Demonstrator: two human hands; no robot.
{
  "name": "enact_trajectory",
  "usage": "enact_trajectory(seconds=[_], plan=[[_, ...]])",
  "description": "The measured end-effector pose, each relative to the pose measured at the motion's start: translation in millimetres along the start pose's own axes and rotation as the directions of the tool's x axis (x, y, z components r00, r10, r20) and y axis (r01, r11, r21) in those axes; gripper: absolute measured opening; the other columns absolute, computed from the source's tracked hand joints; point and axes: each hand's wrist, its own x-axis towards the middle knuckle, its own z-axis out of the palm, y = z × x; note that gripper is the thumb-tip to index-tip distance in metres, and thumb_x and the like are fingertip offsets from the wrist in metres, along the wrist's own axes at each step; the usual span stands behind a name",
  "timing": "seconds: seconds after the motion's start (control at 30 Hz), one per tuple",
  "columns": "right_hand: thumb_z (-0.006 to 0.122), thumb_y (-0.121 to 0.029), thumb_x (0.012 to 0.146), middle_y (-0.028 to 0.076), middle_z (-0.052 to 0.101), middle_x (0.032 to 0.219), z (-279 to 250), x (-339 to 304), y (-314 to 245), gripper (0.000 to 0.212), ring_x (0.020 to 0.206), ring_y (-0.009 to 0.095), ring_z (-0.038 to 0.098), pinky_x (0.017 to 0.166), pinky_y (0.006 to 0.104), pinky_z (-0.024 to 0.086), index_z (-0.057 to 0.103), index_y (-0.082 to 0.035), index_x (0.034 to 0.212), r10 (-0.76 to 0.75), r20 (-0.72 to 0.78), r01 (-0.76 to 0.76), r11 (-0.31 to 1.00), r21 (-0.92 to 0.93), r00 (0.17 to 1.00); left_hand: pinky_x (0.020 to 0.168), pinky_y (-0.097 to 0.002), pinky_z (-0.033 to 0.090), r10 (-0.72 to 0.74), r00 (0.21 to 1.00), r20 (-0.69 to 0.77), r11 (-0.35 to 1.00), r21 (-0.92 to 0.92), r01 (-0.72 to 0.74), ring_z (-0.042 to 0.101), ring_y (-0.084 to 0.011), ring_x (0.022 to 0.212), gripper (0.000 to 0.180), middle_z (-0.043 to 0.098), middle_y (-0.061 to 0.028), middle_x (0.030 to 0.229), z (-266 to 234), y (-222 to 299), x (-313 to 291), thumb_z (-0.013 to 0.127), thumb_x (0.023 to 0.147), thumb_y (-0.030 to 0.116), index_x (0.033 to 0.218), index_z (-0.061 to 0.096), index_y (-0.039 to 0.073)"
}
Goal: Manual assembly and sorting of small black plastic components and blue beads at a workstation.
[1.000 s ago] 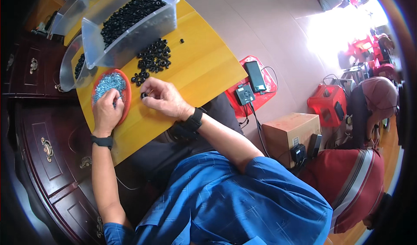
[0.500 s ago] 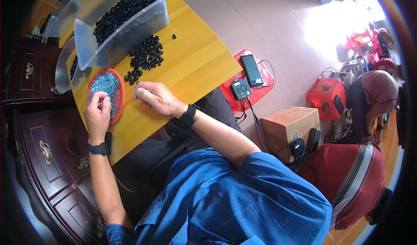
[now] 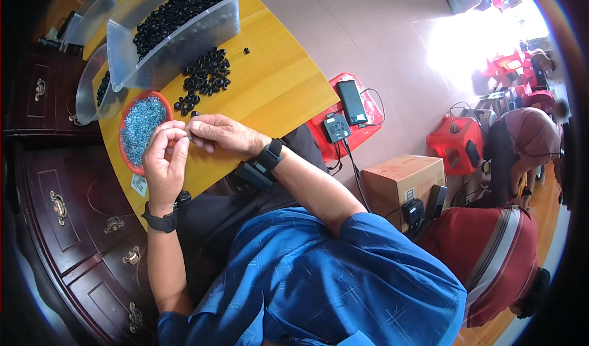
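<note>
My left hand (image 3: 165, 165) and my right hand (image 3: 224, 135) meet over the yellow table, fingertips close together. A tiny greyish piece (image 3: 189, 138) shows between them, pinched by my left thumb and fingers. My right thumb and fingers are also pressed together; what they hold is hidden. Beside my left hand lies an oval orange-red dish (image 3: 124, 154) filled with small, shiny bluish pieces (image 3: 144, 125). Just beyond my hands, several small black ring-shaped parts (image 3: 208, 76) are spread in a loose pile.
A clear plastic bin (image 3: 175, 54) of black parts stands on the yellow table (image 3: 276, 63), other clear containers beside it. Dark wooden drawers (image 3: 67, 211) are at left. To the right are a red stool (image 3: 368, 131) with electronic devices, a cardboard box (image 3: 402, 183), and people bending.
My left hand has left the dish and moved right to meet my right hand, with a tiny piece in its fingertips. My right hand has turned its fingertips toward it.
</note>
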Motion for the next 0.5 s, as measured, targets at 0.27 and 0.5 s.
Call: enact_trajectory(seconds=[0.27,0.5], plan=[[0.051,-0.035,0.107,-0.004,0.051,0.08,3,-4,1,0.033,0.073,0.006,0.047,0.068,0.0225,0.041,0.061,-0.006,0.095,0.008,0.02,-0.008,1.0,-0.013,1.0,0.067,-0.0238,0.051,-0.006,1.0,-0.023,1.0,0.028,0.006,0.062,-0.0102,0.079,0.004,0.063,-0.0044,0.1,9,1,-7,0.064,0.093,0.0,0.095,0.062,-0.001],[0.056,-0.031,0.105,-0.002,0.058,0.082,-4,0,9,0.027,0.072,0.007,0.054,0.069,0.0254,0.048,0.062,-0.005,0.098,-0.03,-0.033,0.026,0.99,-0.136,0.999,0.06,-0.02,0.04,-0.163,0.986,-0.038,0.986,0.011,0.164,0.047,-0.0027,0.067,0.005,0.055,0.005,0.081,13,-13,-10,0.061,0.099,0.006,0.095,0.061,0.003]])
